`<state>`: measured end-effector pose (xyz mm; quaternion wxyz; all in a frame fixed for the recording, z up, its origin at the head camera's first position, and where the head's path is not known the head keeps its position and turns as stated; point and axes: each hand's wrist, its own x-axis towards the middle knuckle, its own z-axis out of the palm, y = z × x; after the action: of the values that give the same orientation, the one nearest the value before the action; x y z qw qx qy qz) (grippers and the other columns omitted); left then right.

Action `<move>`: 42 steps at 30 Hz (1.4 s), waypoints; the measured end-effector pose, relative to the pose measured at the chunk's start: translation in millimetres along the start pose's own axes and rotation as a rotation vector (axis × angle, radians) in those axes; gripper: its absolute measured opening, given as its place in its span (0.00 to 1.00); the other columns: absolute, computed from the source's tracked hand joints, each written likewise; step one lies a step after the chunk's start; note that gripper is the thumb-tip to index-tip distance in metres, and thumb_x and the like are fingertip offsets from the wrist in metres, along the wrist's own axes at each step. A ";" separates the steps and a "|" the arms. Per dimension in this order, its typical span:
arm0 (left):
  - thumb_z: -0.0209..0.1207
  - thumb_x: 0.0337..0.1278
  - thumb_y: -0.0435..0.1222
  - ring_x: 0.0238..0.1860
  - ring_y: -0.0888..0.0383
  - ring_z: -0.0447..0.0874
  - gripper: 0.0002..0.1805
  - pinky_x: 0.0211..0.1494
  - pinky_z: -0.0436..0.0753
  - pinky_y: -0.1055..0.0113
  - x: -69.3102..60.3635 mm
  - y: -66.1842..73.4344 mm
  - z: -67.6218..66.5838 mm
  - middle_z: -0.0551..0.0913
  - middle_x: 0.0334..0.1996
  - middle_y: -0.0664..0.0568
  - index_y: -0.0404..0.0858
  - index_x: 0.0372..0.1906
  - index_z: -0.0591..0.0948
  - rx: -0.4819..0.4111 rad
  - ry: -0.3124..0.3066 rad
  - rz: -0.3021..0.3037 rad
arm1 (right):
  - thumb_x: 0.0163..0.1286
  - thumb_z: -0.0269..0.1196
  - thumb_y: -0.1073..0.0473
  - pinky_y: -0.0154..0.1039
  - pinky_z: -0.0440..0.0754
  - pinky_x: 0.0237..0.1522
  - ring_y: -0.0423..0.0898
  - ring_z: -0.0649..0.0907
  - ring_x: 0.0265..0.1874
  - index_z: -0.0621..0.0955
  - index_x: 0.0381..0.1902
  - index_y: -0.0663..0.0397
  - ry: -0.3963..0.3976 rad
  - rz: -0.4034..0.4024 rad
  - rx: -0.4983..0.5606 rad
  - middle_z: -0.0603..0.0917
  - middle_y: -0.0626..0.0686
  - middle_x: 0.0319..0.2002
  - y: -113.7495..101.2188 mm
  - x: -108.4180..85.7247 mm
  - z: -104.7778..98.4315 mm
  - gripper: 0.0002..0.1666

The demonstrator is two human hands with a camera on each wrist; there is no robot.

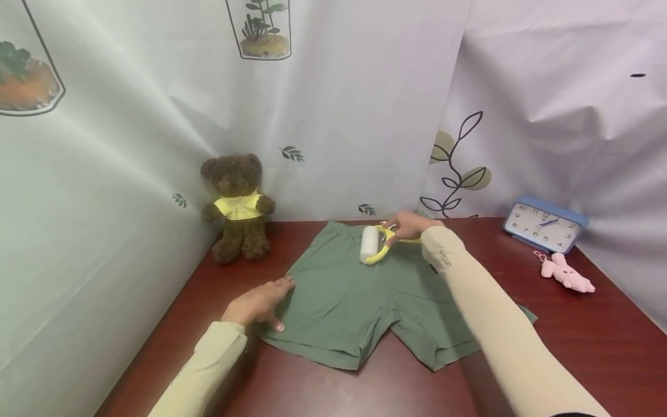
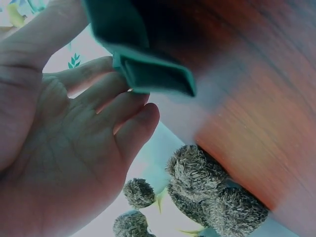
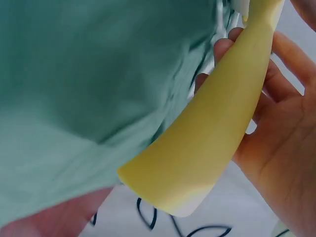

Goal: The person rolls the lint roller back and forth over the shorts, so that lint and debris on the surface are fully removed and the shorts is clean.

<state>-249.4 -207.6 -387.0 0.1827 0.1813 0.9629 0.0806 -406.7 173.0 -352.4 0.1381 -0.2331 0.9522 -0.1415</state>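
Observation:
Green shorts (image 1: 344,289) lie spread on the table, waistband at the back and leg openings toward the front. My left hand (image 1: 260,304) rests at their left edge near the hem, fingers extended; the left wrist view shows the palm and relaxed fingers (image 2: 74,128) beside a fold of green cloth (image 2: 153,71). Over the waistband, my right hand (image 1: 409,226) grips a lint roller by its yellow frame (image 1: 383,252), its white roll (image 1: 369,244) lying over the shorts. In the right wrist view the yellow handle (image 3: 212,118) crosses in front of the curled fingers (image 3: 279,81).
A brown teddy bear (image 1: 237,202) in a yellow top sits at the table's back left. At the right stand a blue clock (image 1: 544,225) and, before it, a pink plush keychain (image 1: 568,273). Patterned white cloth (image 1: 354,116) hangs behind the red-brown table (image 1: 406,394).

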 end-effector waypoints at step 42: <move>0.78 0.37 0.36 0.79 0.37 0.57 0.56 0.79 0.63 0.44 -4.0 -0.3 -0.9 0.58 0.78 0.36 0.30 0.75 0.62 0.010 0.014 0.023 | 0.59 0.74 0.53 0.66 0.77 0.60 0.75 0.75 0.61 0.76 0.62 0.73 -0.061 0.210 -0.052 0.77 0.76 0.60 123.7 -135.1 -46.6 0.40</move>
<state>-246.4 -209.5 -385.0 0.1740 0.1925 0.9625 0.0788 -356.8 353.1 -324.1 0.1749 -0.1399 0.9700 -0.0945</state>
